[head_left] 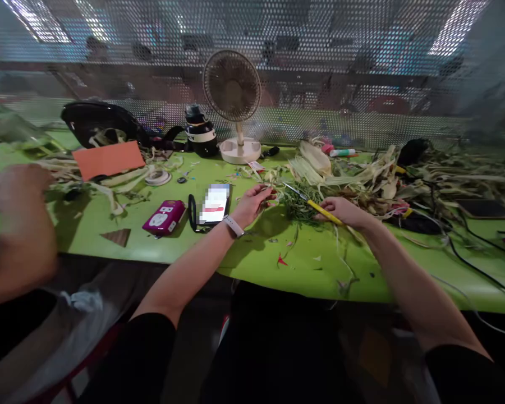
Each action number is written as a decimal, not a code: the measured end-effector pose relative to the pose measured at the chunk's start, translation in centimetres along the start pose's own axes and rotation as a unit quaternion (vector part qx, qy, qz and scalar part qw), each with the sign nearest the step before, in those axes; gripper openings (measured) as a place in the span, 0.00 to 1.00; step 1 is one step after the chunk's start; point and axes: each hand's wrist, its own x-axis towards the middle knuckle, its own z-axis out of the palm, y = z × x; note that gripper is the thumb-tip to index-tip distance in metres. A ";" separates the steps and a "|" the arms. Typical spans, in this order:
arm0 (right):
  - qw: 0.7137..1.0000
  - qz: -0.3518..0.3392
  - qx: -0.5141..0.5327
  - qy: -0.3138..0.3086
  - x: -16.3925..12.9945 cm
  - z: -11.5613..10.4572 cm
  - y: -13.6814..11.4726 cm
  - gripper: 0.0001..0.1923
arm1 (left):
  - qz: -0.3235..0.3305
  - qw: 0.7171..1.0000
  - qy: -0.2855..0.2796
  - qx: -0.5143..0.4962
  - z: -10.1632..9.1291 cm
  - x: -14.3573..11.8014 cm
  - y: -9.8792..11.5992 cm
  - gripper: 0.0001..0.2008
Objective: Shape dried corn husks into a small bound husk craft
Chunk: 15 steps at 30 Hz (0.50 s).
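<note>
My right hand (335, 208) is closed around a yellow-handled tool with a slim metal end (317, 209), which may be a craft knife. Its metal end points up and left, towards my left hand. My left hand (253, 203), with a pale band on its wrist, has its fingers pinched together at a bit of dry plant matter; what lies between the fingertips is too small to make out. Between my hands, partly under the tool, lies a heap of green leafy sprigs (295, 206). Dried corn husks (315, 163) spread just behind it.
A phone (214, 203) and a purple pack (165, 217) lie left of my left hand. Behind stand a white fan (239, 150) and a dark bottle (202, 140). Cables (467, 255) cross the right side. A co-worker's arm (23, 224) rests at the left.
</note>
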 end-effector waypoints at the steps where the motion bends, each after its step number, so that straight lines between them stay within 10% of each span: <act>1: 0.999 -0.017 -0.009 0.026 0.0 0.2 0.2 0.24 | 0.001 1.000 0.000 -0.004 0.0 0.0 0.0 0.04; 7: 0.982 -0.115 -0.120 0.094 -0.7 0.7 0.1 0.27 | -0.003 1.000 -0.005 -0.004 0.1 -0.5 0.5 0.06; 15: 0.891 -0.101 -0.418 0.148 -1.3 1.8 -0.6 0.28 | 0.001 1.000 0.002 -0.016 0.4 -0.7 0.6 0.05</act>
